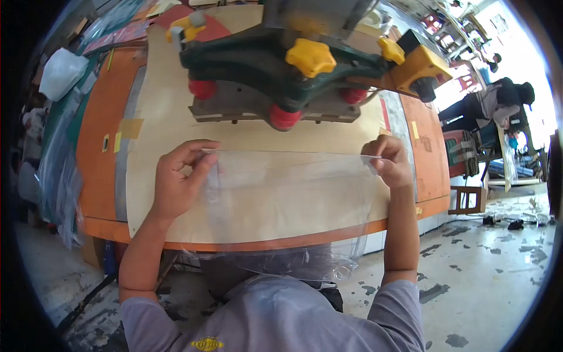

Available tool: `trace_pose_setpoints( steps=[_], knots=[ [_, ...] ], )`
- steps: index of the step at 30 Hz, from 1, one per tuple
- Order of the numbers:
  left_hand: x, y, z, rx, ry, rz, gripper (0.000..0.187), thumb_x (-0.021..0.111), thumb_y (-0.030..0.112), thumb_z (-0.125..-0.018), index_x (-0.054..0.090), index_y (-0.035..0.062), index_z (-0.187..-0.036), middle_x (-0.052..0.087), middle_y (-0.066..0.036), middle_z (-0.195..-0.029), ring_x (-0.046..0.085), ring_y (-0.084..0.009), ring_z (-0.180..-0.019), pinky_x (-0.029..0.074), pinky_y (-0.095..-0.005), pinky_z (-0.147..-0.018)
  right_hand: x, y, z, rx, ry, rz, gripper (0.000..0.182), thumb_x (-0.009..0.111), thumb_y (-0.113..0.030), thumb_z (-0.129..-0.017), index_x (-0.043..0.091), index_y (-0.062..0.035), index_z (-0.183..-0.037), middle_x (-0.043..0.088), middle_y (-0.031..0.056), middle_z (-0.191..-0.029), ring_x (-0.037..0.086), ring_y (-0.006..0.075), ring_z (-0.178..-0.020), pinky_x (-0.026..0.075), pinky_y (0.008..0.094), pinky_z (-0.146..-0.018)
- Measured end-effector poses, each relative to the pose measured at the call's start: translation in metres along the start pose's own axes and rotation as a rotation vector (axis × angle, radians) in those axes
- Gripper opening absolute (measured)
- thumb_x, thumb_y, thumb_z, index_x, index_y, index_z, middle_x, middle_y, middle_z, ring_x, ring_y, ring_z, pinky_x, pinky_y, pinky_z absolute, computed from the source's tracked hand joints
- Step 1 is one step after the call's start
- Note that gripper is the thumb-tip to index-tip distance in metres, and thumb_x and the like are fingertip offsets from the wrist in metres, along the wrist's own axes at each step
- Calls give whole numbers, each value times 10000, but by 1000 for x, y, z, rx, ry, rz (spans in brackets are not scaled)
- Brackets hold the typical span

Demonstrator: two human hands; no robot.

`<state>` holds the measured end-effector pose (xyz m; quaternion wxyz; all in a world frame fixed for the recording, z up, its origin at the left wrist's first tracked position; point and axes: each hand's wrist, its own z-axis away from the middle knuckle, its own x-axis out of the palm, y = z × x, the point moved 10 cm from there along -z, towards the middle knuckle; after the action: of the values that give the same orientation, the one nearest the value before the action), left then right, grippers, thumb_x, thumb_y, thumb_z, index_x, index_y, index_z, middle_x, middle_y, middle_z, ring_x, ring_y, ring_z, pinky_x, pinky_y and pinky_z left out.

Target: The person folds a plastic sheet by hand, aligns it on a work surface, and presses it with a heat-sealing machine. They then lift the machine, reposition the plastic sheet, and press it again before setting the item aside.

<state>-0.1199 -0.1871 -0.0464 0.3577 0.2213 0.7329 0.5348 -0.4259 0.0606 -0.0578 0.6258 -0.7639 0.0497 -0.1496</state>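
Observation:
A clear plastic sheet (287,199) is stretched between my two hands, its top edge nearly straight. My left hand (186,173) pinches its upper left corner between thumb and fingers. At the upper right corner, my right hand (390,159) grips the sheet with thumb and curled fingers. The lower part of the sheet hangs over the table's front edge, crumpled near my lap. Just beyond the sheet stands a dark green press head (252,64) with red knobs beneath it and a yellow star knob (311,57) on top.
A tan board (164,211) covers the middle of the orange table (99,176). A yellow box with a black knob (419,73) sits at the press's right. Clear plastic (56,176) hangs at the left. Another person (492,105) is in the background at right.

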Motion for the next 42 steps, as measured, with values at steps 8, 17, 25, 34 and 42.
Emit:
trace_pose_setpoints(
  steps=[8,17,25,34,42],
  knots=[
    [-5,-19,-2,-148,36,-48,181,674,89,-1059,732,5,-1208,679,38,-836,562,-20,-750,431,-212,-699,-7,5,2,98,71,18,104,734,-90,-928,715,11,-910,697,81,-808,633,120,-603,481,244,-561],
    [-8,-31,-3,-196,71,-24,186,666,124,-1077,747,4,-1193,676,43,-855,571,-31,-762,452,-217,-709,-1,1,-1,109,99,36,180,666,-117,-954,742,45,-971,713,85,-793,656,146,-620,515,277,-601],
    [-8,-28,-4,-178,99,26,189,670,147,-1080,764,10,-1169,669,53,-796,555,-17,-717,431,-208,-668,-6,9,0,144,84,99,162,723,-135,-931,721,26,-943,679,51,-787,653,139,-623,516,265,-606],
    [-8,-25,-1,-140,81,0,196,650,140,-1086,764,9,-1179,644,59,-794,525,-20,-718,428,-212,-681,5,1,-5,58,12,143,250,759,-234,-976,693,3,-930,639,30,-866,606,133,-813,488,300,-781],
    [-7,9,8,-83,-12,-142,301,750,131,-987,717,44,-1273,698,21,-842,619,-74,-777,464,-249,-704,7,-1,-5,48,38,232,155,724,-148,-1006,670,-29,-921,613,27,-948,584,129,-884,464,294,-808]
  ],
)
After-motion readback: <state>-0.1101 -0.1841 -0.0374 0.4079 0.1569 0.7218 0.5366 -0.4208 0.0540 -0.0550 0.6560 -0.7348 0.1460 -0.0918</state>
